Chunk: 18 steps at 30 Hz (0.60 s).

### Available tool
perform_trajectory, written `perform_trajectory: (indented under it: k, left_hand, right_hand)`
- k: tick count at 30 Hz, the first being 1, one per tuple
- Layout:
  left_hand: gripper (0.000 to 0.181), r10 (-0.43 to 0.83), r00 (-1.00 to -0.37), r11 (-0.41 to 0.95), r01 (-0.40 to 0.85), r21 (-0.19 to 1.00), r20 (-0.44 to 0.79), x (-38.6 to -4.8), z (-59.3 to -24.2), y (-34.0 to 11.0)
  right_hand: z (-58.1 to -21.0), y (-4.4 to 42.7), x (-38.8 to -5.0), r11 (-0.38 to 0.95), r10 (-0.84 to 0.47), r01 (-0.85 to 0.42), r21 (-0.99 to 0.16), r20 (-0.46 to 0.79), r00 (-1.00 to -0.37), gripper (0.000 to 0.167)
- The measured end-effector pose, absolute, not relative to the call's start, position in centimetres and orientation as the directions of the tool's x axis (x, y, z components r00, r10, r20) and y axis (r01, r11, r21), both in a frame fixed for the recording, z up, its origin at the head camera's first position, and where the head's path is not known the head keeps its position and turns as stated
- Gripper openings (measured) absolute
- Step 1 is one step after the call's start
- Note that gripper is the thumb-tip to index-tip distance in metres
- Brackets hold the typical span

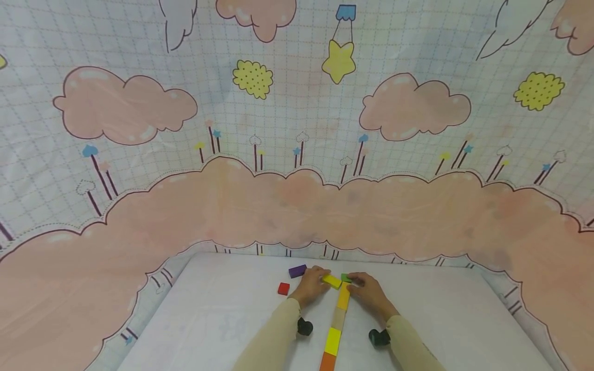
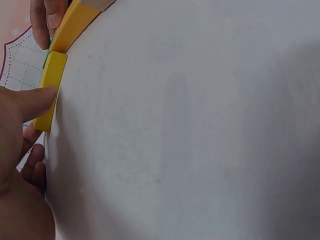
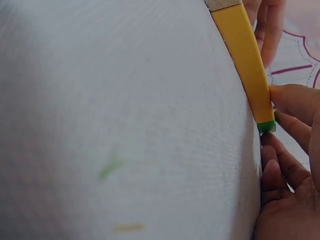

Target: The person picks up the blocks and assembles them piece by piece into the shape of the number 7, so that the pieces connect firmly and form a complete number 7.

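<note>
A yellow block (image 1: 331,281) is pinched by the left hand (image 1: 313,284) beside the far end of a row of blocks; the left wrist view shows the thumb on this yellow block (image 2: 50,92). The right hand (image 1: 371,294) is at the row's far end, its fingers at a small green block (image 1: 345,277) and its thumb against the orange-yellow block (image 1: 343,296). In the right wrist view, the green block (image 3: 266,126) touches the end of the orange-yellow block (image 3: 245,60). Part of the green block is hidden by fingers.
The row continues toward the near edge with a tan block (image 1: 338,319), a yellow block (image 1: 332,341) and an orange block (image 1: 327,361). Left of the left hand lie a purple block (image 1: 297,271) and a red block (image 1: 283,288) on the white table (image 1: 209,309).
</note>
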<state>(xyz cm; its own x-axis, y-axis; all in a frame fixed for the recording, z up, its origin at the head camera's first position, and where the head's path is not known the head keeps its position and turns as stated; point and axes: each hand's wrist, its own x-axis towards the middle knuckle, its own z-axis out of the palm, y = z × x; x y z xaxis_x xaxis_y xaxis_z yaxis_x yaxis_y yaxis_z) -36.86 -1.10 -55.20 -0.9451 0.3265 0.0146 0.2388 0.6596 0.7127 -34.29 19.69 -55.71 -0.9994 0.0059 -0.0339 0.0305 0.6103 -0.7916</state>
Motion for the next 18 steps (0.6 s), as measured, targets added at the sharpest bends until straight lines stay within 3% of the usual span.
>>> perform_trajectory:
  k: [7, 18]
  left_hand:
    - [0.032, 0.34, -0.94, 0.707, 0.276, 0.651, 0.03, -36.89, -55.23, -1.25]
    - [0.027, 0.309, -0.951, 0.673, 0.231, 0.703, 0.015, -36.9, -55.29, -1.89]
  right_hand:
    - [-55.5, 19.65, -34.19, 0.619, 0.002, 0.03, -0.785, -0.036, -0.999, 0.032]
    - [-55.57, 19.58, -34.35, 0.613, 0.024, 0.067, -0.787, -0.066, -0.998, 0.033]
